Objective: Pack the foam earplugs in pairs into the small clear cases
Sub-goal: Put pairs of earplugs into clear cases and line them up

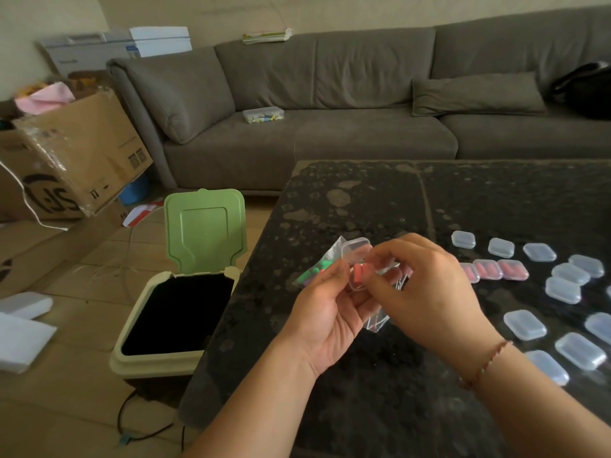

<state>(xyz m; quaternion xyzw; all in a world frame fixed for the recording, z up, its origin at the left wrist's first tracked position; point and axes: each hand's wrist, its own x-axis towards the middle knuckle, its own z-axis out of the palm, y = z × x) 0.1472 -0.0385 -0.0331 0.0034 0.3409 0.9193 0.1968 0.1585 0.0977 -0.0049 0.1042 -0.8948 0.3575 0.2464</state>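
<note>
One open clear case (356, 262) with pink earplugs (358, 273) inside it is held above the tabletop (363, 200), between both hands. The left hand (325, 312) grips the case along with a small plastic bag (315, 271) of green and pink earplugs; the right hand (426, 292) has its fingers (380, 259) pinched at the case and also holds a crumpled clear bag (377, 320). Three closed cases filled with pink earplugs (494, 270) lie in a row to the right (the leftmost is half hidden by the hand). About a dozen empty closed cases (524, 324) lie scattered around them. Left of the dark speckled tabletop stands one open bin with a green lid (205, 226); behind is a grey sofa (330, 94) and cardboard boxes (82, 150).
</note>
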